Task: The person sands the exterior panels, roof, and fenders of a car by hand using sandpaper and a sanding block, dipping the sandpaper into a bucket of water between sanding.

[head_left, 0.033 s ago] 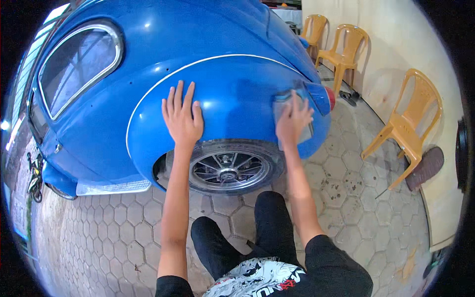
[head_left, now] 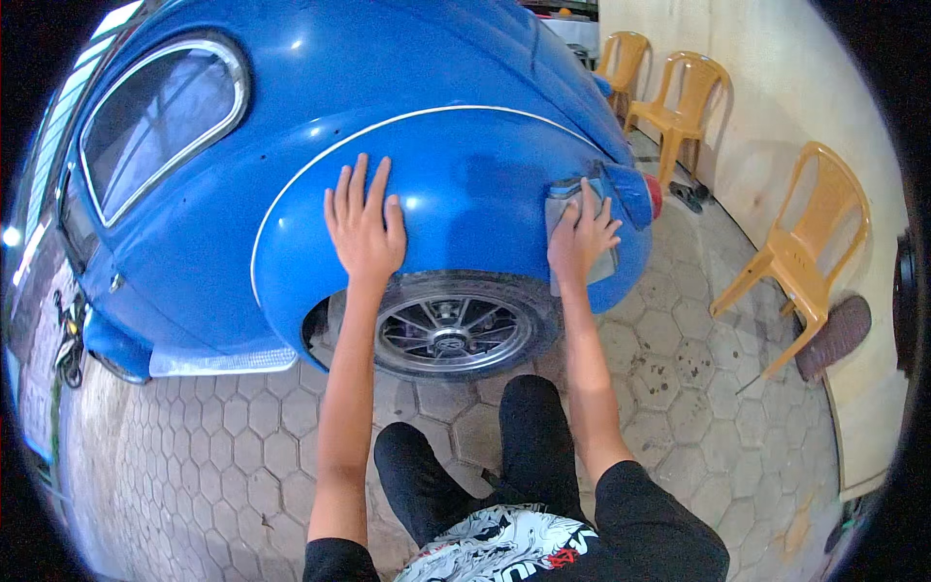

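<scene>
Blue bodywork of a rounded car fills the upper middle, and its rear fender (head_left: 464, 175) curves over a spoked wheel (head_left: 451, 339). Flat on the fender's left part rests my left hand (head_left: 367, 233), fingers spread and nothing in it. Farther right, beside the red tail light (head_left: 654, 196), my right hand (head_left: 579, 241) presses a grey cloth (head_left: 556, 215) against the paint. Its fingers fan out over the cloth, which shows on both sides of the hand. A light trim line (head_left: 335, 145) arcs along the fender's upper edge.
Yellow plastic chairs (head_left: 807, 238) stand at the right by a pale wall (head_left: 776, 87). A dark brown oval object (head_left: 839, 335) leans near the closest chair. Dark sandals (head_left: 687, 196) lie behind the car. Hexagonal pavers (head_left: 233, 456) cover the ground. My knees (head_left: 531, 417) are below the wheel.
My right hand, smeared by motion before, now looks sharper at nearly the same spot on the fender with the cloth. The left hand stays in place; the view has shifted slightly.
</scene>
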`<state>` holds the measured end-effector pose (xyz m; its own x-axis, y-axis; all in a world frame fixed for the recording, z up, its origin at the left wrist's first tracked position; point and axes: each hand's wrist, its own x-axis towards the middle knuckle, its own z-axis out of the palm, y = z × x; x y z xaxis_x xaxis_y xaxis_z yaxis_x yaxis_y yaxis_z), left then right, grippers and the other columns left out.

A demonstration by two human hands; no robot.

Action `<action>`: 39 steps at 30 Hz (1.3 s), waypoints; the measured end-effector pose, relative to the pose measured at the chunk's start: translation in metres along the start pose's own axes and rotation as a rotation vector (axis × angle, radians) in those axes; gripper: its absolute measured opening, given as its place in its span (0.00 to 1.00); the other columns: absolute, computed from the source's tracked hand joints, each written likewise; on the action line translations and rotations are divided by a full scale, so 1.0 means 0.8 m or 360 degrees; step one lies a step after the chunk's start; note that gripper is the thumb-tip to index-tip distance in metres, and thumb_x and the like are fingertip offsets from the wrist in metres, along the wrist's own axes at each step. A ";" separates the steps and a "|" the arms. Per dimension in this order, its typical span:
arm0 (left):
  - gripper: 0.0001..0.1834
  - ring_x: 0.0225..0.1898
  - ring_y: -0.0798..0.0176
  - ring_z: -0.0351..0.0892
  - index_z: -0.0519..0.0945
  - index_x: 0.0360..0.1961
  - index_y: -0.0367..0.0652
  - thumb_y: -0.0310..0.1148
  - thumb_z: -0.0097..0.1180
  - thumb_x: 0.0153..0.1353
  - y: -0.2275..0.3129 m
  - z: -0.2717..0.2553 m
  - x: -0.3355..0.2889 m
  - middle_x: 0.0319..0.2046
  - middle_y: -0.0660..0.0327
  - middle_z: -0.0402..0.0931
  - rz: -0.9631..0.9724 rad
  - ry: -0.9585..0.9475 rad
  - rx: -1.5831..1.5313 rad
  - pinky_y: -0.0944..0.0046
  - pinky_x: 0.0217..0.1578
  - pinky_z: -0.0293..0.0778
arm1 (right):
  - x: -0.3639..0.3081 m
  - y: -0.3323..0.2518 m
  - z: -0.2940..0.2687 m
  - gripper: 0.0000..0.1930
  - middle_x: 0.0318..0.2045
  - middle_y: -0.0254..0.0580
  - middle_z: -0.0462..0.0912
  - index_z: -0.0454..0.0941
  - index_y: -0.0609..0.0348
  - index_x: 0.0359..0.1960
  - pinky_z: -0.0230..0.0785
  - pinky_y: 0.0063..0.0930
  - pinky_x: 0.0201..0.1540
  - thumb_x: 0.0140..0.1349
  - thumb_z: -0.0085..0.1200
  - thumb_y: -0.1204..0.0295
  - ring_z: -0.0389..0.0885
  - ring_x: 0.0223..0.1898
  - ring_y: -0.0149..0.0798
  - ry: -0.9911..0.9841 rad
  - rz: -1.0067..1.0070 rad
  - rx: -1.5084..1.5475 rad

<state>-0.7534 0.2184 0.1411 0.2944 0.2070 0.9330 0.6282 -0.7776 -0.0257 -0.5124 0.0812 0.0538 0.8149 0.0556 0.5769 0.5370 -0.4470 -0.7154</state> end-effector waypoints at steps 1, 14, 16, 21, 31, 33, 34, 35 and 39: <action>0.25 0.71 0.47 0.63 0.76 0.66 0.55 0.41 0.46 0.68 0.000 0.001 0.000 0.69 0.56 0.68 0.0006 -0.0001 -0.0021 0.41 0.71 0.50 | 0.000 -0.010 0.003 0.26 0.72 0.62 0.61 0.68 0.33 0.71 0.45 0.72 0.69 0.71 0.43 0.52 0.57 0.70 0.74 -0.0019 -0.0022 0.0011; 0.40 0.72 0.51 0.60 0.55 0.76 0.42 0.60 0.30 0.75 -0.056 -0.022 0.006 0.69 0.48 0.66 -0.0811 0.0334 -0.2223 0.49 0.72 0.51 | 0.012 -0.102 0.010 0.29 0.70 0.56 0.67 0.66 0.42 0.71 0.46 0.74 0.67 0.71 0.47 0.50 0.60 0.68 0.77 0.0009 -0.0889 0.0233; 0.36 0.67 0.54 0.66 0.64 0.71 0.41 0.57 0.33 0.75 -0.068 -0.033 -0.008 0.65 0.51 0.71 -0.0896 0.0508 -0.2188 0.52 0.67 0.58 | -0.017 -0.118 0.005 0.31 0.70 0.56 0.65 0.65 0.47 0.72 0.47 0.74 0.67 0.70 0.47 0.51 0.59 0.68 0.77 0.0050 -0.0912 0.0272; 0.19 0.46 0.64 0.78 0.79 0.50 0.38 0.42 0.43 0.75 -0.085 -0.064 -0.053 0.43 0.57 0.81 -0.1110 0.0793 -0.1587 0.62 0.46 0.70 | -0.116 -0.176 -0.007 0.34 0.73 0.52 0.61 0.65 0.53 0.72 0.49 0.72 0.67 0.69 0.48 0.49 0.55 0.71 0.72 -0.0186 -0.1562 -0.0016; 0.10 0.43 0.67 0.76 0.80 0.46 0.37 0.30 0.48 0.73 -0.088 -0.070 -0.070 0.41 0.60 0.80 -0.1160 0.0786 -0.1452 0.65 0.45 0.71 | -0.075 -0.359 0.062 0.21 0.59 0.50 0.79 0.78 0.55 0.60 0.57 0.49 0.70 0.72 0.42 0.62 0.74 0.63 0.52 -0.0813 -0.1690 0.0650; 0.09 0.47 0.62 0.78 0.80 0.46 0.36 0.27 0.49 0.71 -0.082 -0.067 -0.066 0.44 0.57 0.80 -0.1051 0.0593 -0.1292 0.62 0.52 0.71 | -0.081 -0.336 0.059 0.19 0.58 0.51 0.80 0.79 0.57 0.58 0.56 0.52 0.70 0.70 0.44 0.65 0.75 0.62 0.54 -0.0729 -0.1591 0.1004; 0.09 0.47 0.62 0.78 0.80 0.46 0.36 0.27 0.49 0.71 -0.077 -0.065 -0.061 0.44 0.57 0.80 -0.1057 0.0584 -0.1283 0.62 0.52 0.71 | -0.090 -0.319 0.056 0.18 0.57 0.52 0.80 0.79 0.59 0.55 0.56 0.55 0.70 0.68 0.46 0.68 0.76 0.60 0.56 -0.0661 -0.1489 0.1350; 0.11 0.50 0.58 0.78 0.79 0.48 0.36 0.28 0.49 0.71 -0.068 -0.064 -0.052 0.46 0.55 0.80 -0.0762 0.0436 -0.1095 0.60 0.54 0.71 | -0.093 -0.301 0.053 0.18 0.57 0.52 0.80 0.79 0.59 0.55 0.56 0.55 0.70 0.68 0.46 0.68 0.76 0.60 0.56 -0.0674 -0.1481 0.1353; 0.18 0.58 0.45 0.75 0.77 0.56 0.34 0.26 0.49 0.67 -0.017 -0.043 -0.004 0.55 0.47 0.78 -0.0088 0.0017 -0.0853 0.51 0.63 0.66 | -0.065 -0.220 0.026 0.19 0.61 0.54 0.77 0.77 0.60 0.57 0.55 0.57 0.70 0.65 0.47 0.75 0.71 0.65 0.58 -0.0361 -0.1592 0.1105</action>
<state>-0.7878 0.2077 0.1509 0.2623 0.2521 0.9315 0.1863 -0.9603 0.2075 -0.6446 0.1753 0.1415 -0.0378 0.2844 0.9580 0.8903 0.4448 -0.0970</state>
